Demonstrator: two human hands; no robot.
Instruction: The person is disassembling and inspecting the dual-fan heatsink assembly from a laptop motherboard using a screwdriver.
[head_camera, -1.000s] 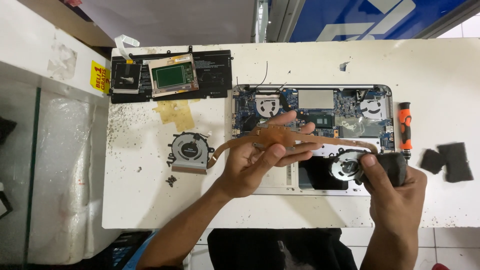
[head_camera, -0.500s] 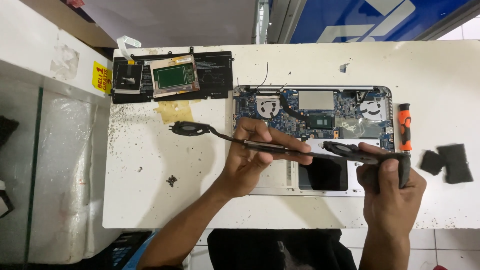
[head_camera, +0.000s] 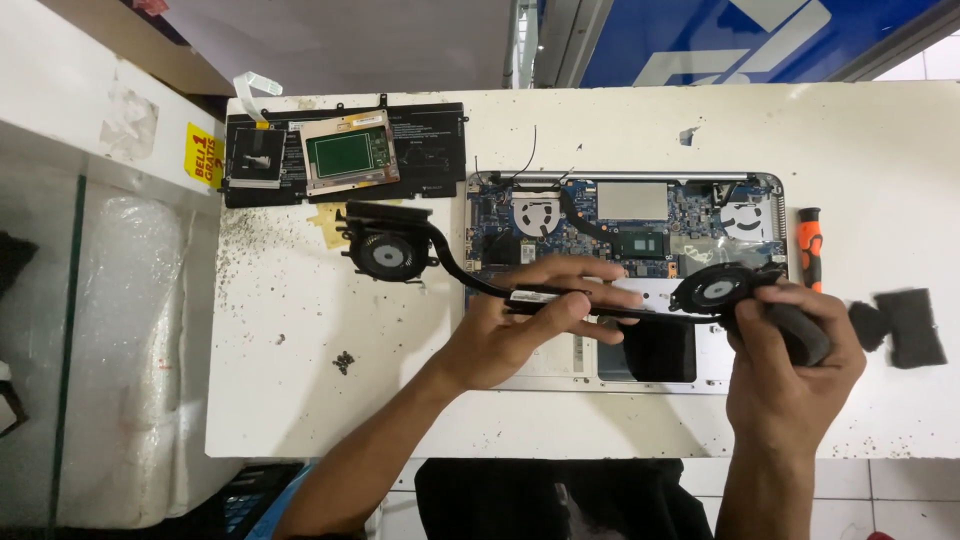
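An opened laptop base (head_camera: 740, 375) lies on the white table with its blue circuit board (head_camera: 620, 225) exposed. Above it I hold a black cooling assembly: two round fans joined by a thin heat pipe. My left hand (head_camera: 520, 325) grips the pipe (head_camera: 560, 298) near its middle. The left fan (head_camera: 388, 252) hangs over the table, left of the laptop. The right fan (head_camera: 722, 290) sits over the laptop's right part. My right hand (head_camera: 785, 375) is closed around a dark cylindrical handle (head_camera: 800, 332) right beside that fan.
A flat black battery pack (head_camera: 430, 150) with a green-faced touchpad (head_camera: 347, 152) on it lies at the table's back left. An orange-handled screwdriver (head_camera: 808, 245) and two dark foam pieces (head_camera: 905, 325) lie at the right. Small screws (head_camera: 345, 360) rest left of the laptop.
The fan assembly was turned from edge-on to face up, both fans showing their round faces. It shifted slightly left. My right hand stays beside the right fan with the dark handle.
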